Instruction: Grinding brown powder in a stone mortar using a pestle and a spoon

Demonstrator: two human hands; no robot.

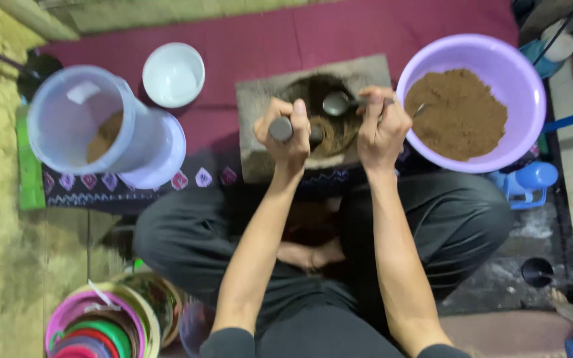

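Gripping a dark pestle (282, 128) in the left hand (286, 132) and a spoon (337, 103) in the right hand (381, 127), both fists closed over the centre-frame stone mortar (260, 99), brown powder bowl (518, 66) close right for scooping.

The overhead view was evenly lit by soft, diffuse light with no single visible source. The lavender basin (472, 103) and the white bowl (174, 74) were the brightest areas, the bowl nearly washed out. Deep shadow filled the lap beneath the forearms and the hollow of the stone block (313, 113). The spoon (335, 103) caught a dull gleam. Detail was slightly soft throughout, and the corners looked dimmer and mildly stretched by the wide lens.
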